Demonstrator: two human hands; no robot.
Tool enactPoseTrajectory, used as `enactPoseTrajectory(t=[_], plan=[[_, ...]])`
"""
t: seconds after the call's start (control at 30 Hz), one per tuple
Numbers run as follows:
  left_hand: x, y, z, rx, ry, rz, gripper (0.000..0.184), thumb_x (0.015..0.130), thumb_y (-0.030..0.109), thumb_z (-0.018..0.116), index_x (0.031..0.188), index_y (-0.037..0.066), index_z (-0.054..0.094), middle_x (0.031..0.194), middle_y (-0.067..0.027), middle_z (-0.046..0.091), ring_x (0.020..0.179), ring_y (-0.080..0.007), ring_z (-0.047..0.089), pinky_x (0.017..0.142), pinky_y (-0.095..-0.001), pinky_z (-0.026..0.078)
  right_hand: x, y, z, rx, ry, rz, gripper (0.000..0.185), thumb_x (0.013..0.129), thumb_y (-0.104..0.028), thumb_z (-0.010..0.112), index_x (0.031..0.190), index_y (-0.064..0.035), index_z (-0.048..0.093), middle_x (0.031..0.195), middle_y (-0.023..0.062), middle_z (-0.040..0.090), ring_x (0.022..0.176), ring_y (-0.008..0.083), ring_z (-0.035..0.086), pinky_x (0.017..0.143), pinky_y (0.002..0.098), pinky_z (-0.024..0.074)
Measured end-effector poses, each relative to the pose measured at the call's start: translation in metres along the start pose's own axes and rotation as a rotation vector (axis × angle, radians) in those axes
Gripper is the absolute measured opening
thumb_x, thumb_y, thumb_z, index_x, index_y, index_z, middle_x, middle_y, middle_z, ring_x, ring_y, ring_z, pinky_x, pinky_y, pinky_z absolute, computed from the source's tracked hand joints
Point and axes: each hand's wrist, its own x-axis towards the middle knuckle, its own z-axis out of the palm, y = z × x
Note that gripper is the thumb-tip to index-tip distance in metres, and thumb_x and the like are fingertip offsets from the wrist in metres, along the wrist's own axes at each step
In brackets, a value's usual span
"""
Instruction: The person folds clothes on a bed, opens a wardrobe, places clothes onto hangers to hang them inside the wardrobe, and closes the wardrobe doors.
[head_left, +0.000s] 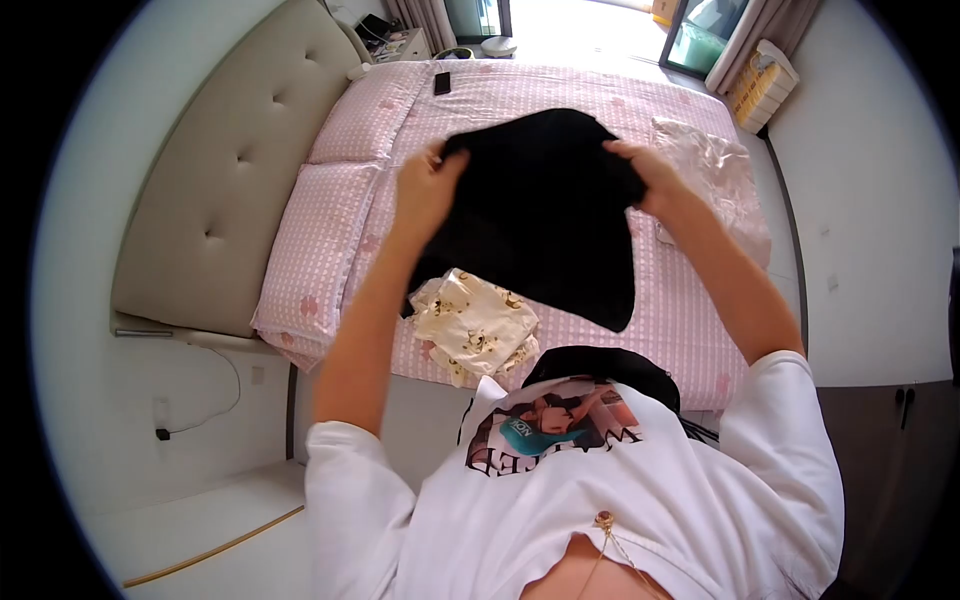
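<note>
A black garment [540, 210] is spread out above the bed between my two hands; its exact kind is hard to tell. My left hand [428, 185] is closed on its left upper edge. On the opposite side, my right hand [650, 178] grips the right upper edge. The cloth hangs down toward me, its lower right corner free. Below it lies a crumpled cream garment with a dark print [475, 325], partly covered by the black cloth at its upper edge.
The bed [690, 330] has a pink checked sheet. Pillows [320, 240] rest along the padded headboard [220, 200]. A phone [442, 84] lies at the far side. Pale pink clothing [715, 180] lies at the right edge. Beyond stand a nightstand [405, 48] and a yellow-white box [765, 88].
</note>
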Motion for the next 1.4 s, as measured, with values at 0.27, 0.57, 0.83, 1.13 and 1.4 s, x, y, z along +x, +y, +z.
enactPoseTrajectory(t=[0.27, 0.57, 0.83, 1.13, 1.4], plan=[[-0.062, -0.002, 0.073, -0.435, -0.087, -0.116, 0.014, 0.083, 0.011, 0.054, 0.088, -0.002, 0.056, 0.060, -0.0030, 0.049, 0.055, -0.0083, 0.044, 0.051, -0.0252, 0.036, -0.015, 0.050, 0.047, 0.016, -0.027, 0.035, 0.009, 0.084, -0.015, 0.056, 0.090, -0.0079, 0.056, 0.080, 0.0061, 0.063, 0.071, 0.0176, 0.061, 0.067, 0.0319, 0.0489], [-0.064, 0.022, 0.044, -0.547, -0.249, -0.146, 0.024, 0.080, 0.020, 0.063, 0.089, 0.000, 0.056, 0.071, -0.0016, 0.056, 0.063, -0.0050, 0.049, 0.055, -0.0210, 0.040, -0.021, 0.048, 0.061, -0.014, -0.120, -0.164, 0.016, 0.084, -0.007, 0.054, 0.092, 0.0062, 0.052, 0.083, 0.0162, 0.061, 0.070, 0.0247, 0.064, 0.066, 0.0335, 0.0553], [-0.045, -0.003, 0.058, -0.308, -0.066, -0.286, 0.021, 0.074, 0.011, 0.064, 0.090, -0.003, 0.062, 0.066, -0.0032, 0.060, 0.058, -0.0091, 0.055, 0.053, -0.0253, 0.043, -0.008, 0.045, 0.045, -0.503, -0.141, -0.229, 0.029, 0.085, -0.029, 0.057, 0.098, -0.0035, 0.058, 0.089, 0.0069, 0.064, 0.078, 0.0126, 0.060, 0.066, 0.0278, 0.0448], [-0.024, 0.033, 0.083, -0.744, 0.218, -0.636, 0.014, 0.078, 0.004, 0.061, 0.093, 0.004, 0.058, 0.085, -0.0059, 0.061, 0.072, -0.0169, 0.061, 0.054, -0.0300, 0.052, -0.020, 0.160, 0.054, -0.778, 0.235, -0.822, 0.076, 0.064, -0.024, 0.073, 0.123, 0.0028, 0.034, 0.117, 0.0216, 0.045, 0.108, 0.0354, 0.046, 0.089, 0.0408, 0.0397], [-0.037, 0.049, 0.076, -1.101, 0.303, -0.674, 0.017, 0.077, -0.003, 0.056, 0.093, -0.001, 0.051, 0.087, -0.0089, 0.056, 0.074, -0.0206, 0.060, 0.059, -0.0335, 0.057, 0.037, 0.205, 0.008, -0.593, 0.463, -0.852, 0.050, 0.063, 0.003, 0.059, 0.111, -0.0039, 0.050, 0.098, 0.0190, 0.058, 0.093, 0.0362, 0.055, 0.081, 0.0396, 0.0437]])
